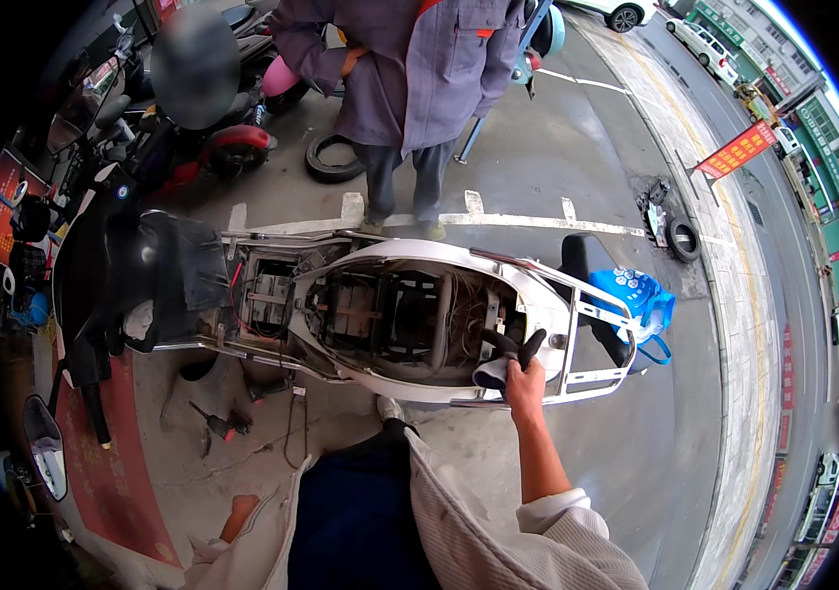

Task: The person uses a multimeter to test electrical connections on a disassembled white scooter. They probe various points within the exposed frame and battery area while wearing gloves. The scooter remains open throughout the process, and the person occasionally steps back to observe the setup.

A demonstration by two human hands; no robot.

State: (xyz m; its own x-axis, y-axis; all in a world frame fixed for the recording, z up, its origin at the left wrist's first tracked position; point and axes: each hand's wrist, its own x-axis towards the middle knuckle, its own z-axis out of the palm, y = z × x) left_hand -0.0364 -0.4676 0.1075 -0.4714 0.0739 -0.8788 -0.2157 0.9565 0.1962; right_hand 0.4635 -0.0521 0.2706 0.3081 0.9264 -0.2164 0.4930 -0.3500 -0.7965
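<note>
Across the middle lies a stripped scooter, its white body shell (419,254) around an uncovered bay with wires and dark compartments. Over the shell's right end, beside the white rear rack (597,385), my right hand (526,382) is closed on a dark work glove (498,346) with a grey part. My left hand (240,513) hangs low at the left by my sleeve, away from the scooter; its fingers are too little seen to tell their state. The scooter's black front end (105,265) and handlebar grip (95,413) are at the left.
Facing me across the scooter stands a person in a grey work jacket (410,79). A loose tyre (333,159) lies behind, another tyre (683,239) at the right. A blue bag (641,300) is past the rack. A red-and-black power tool (218,425) lies on the ground.
</note>
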